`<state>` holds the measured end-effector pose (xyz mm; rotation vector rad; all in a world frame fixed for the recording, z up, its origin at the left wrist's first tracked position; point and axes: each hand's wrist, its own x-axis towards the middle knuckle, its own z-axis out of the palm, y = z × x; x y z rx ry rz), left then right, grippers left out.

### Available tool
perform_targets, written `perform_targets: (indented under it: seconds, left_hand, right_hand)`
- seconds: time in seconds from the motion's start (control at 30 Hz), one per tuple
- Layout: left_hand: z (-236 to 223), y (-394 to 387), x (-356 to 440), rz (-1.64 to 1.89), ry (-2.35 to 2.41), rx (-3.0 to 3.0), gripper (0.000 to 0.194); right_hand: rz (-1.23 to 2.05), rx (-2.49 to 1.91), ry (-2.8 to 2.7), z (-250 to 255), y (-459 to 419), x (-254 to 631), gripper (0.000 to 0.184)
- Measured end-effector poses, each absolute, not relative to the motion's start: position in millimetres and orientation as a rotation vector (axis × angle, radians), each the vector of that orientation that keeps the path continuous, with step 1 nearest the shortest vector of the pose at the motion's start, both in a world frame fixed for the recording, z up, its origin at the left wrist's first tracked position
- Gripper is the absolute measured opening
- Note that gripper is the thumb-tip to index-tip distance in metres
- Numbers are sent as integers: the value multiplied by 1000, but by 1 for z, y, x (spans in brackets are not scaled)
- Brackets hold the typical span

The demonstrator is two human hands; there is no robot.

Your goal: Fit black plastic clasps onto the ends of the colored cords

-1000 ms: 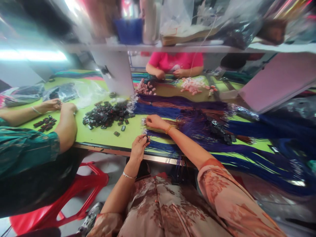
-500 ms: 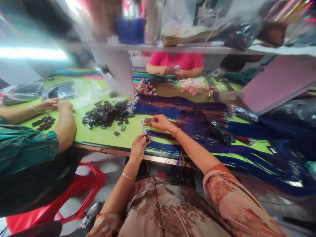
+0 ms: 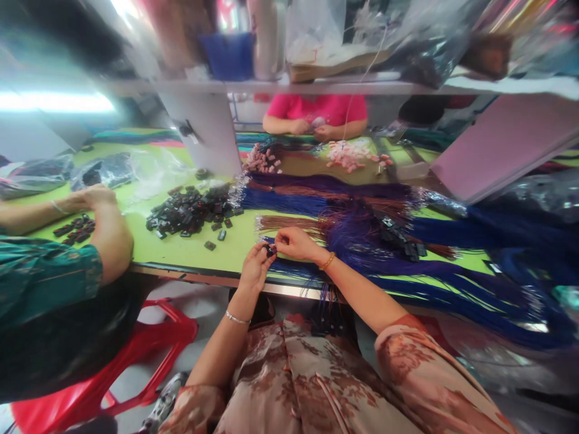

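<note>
My left hand (image 3: 256, 265) pinches a small black plastic connector housing (image 3: 269, 250) near the table's front edge. Right beside it, the fingertips of my right hand (image 3: 296, 244) are pressed together close to the housing. Whatever they hold is too small to make out. Just behind my right hand lies a bundle of brown wires (image 3: 289, 223) with metal terminals at the left ends. Blue wires (image 3: 289, 202) run behind these, and more dark blue wires stretch below my right forearm. A heap of black connector housings (image 3: 190, 211) lies to the left of my hands.
A co-worker's arm (image 3: 108, 232) rests at the left by a small group of housings (image 3: 75, 229). Across the table, a person in pink (image 3: 316, 114) works behind pale pink pieces (image 3: 348, 155). A loaded shelf (image 3: 316, 87) spans overhead. A red stool (image 3: 167, 337) stands lower left.
My right hand has moved from the terminal ends of the brown wires down toward me, to the housing in my left hand. The co-worker's hands at the left have shifted slightly.
</note>
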<state>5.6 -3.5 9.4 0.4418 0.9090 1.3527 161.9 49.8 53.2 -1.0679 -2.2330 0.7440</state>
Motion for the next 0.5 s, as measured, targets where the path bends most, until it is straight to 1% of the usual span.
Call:
perform_targets:
  seconds: [0.1,0.27,0.5]
  left_hand:
    - [8,-3,6,1356,900,436,16]
    - [8,-4,4,1357,911,465,19]
    - [9,-8,11,1412,953,513,29]
  right_hand:
    - [726,-1096,-2261,53,49,162,19]
    - [697,-1131,-2286,54,47,160,16]
    - [721,-1152,-2261,49,45,155,14]
